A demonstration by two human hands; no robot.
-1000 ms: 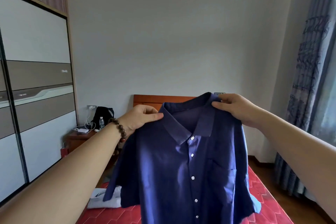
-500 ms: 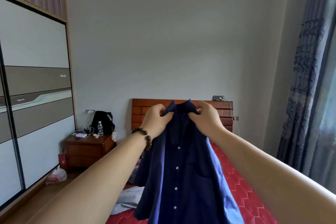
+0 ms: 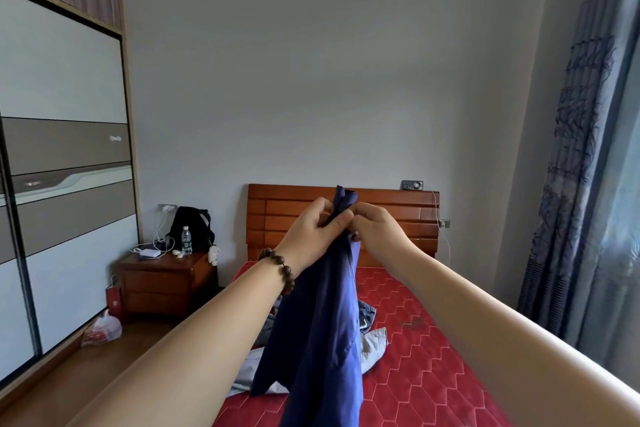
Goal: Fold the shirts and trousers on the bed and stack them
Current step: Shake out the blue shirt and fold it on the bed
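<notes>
Holding a dark blue shirt [image 3: 322, 315] up at the centre of the frame, we pinch its collar end between both hands, left hand [image 3: 313, 236] and right hand [image 3: 375, 230] pressed close together. It hangs doubled lengthwise above the red bed [image 3: 450, 357]. We judge the loose halves could slide out of line, since only the top is gripped. Crumpled pale clothes [image 3: 372, 343] lie on the bed behind it. A white plastic bag [image 3: 102, 329] sits on the floor at lower left, its contents unclear.
</notes>
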